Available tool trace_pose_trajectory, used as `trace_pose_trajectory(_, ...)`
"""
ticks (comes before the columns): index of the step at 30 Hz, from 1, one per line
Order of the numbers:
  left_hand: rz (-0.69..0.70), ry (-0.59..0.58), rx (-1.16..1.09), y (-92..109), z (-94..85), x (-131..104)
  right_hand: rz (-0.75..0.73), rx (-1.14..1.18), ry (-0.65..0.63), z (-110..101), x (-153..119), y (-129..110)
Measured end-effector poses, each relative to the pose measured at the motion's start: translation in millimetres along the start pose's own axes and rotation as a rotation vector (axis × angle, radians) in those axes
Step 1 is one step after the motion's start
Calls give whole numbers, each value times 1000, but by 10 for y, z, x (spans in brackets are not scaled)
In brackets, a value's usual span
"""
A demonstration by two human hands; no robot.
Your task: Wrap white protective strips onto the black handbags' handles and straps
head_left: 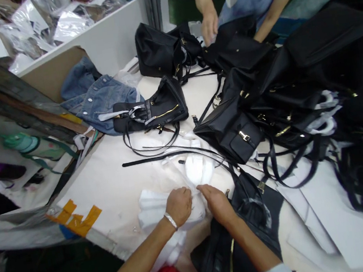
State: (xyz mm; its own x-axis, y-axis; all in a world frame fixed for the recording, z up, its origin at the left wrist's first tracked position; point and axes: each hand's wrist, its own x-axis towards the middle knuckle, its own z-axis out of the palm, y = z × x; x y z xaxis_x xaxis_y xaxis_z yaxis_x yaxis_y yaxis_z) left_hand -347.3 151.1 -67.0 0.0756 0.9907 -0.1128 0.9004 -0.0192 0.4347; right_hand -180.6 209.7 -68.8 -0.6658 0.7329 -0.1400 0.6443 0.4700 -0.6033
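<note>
Both hands meet over a bundle of white foam-like wrapping (pixel 153 207) near the table's front edge. My left hand (pixel 179 206), with a bracelet at the wrist, has its fingers closed on the thin white material. Just to its right, my right hand (pixel 216 202) pinches the same material between thumb and fingers. More white wrapping (pixel 197 167) lies beyond the fingertips. A black bag (pixel 249 234) with a gold zipper lies under and beside my right forearm. Thin black straps (pixel 144 160) stretch across the table behind the hands.
Black bags (pixel 227 136) are heaped on the right and back. One small black backpack (pixel 163 104) lies beside a denim garment (pixel 102 97). White sheets (pixel 334 213) lie at right. A person's hand (pixel 209 25) reaches over the bags at the back. A metal post (pixel 152 5) stands behind.
</note>
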Motion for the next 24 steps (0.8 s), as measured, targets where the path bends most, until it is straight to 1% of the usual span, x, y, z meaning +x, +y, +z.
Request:
trace_pose_trajectory(4,44,-46,-24,-82,-29,-39,23,45,-19,3,24,52)
trace_pose_trajectory(7,45,-68,-8,-136,-47,-70,73,72,0,60,10,76)
trace_pose_trajectory(8,40,-60,-19,-154,-58,-84,107,81,26,87,-9,89)
trace_pose_trajectory(11,51,14,-102,-197,-102,-149,262,129,171,191,-117,134)
trace_pose_trajectory(12,70,34,-126,-206,-111,-179,323,163,197,233,-163,141)
trace_pose_trajectory(13,92,38,-141,-211,-112,-213,375,206,196,281,-207,137)
trace_pose_trajectory(14,112,25,-147,-213,-106,-250,413,254,168,334,-242,117)
trace_pose_trajectory(16,119,-40,-132,-219,-71,-332,447,334,96,456,-270,24)
trace_pose_trajectory(17,100,-85,-119,-230,-47,-379,450,354,74,524,-260,-49)
trace_pose_trajectory(19,10,-177,-94,-288,-2,-489,448,372,50,672,-203,-232)
trace_pose_trajectory(21,-109,-250,-83,-414,21,-624,442,440,10,824,-134,-428)
trace_pose_trajectory(22,-163,-271,-79,-501,18,-697,433,507,-29,892,-108,-515)
trace_pose_trajectory(24,-248,-301,-69,-701,-18,-842,395,642,-165,983,-85,-646)
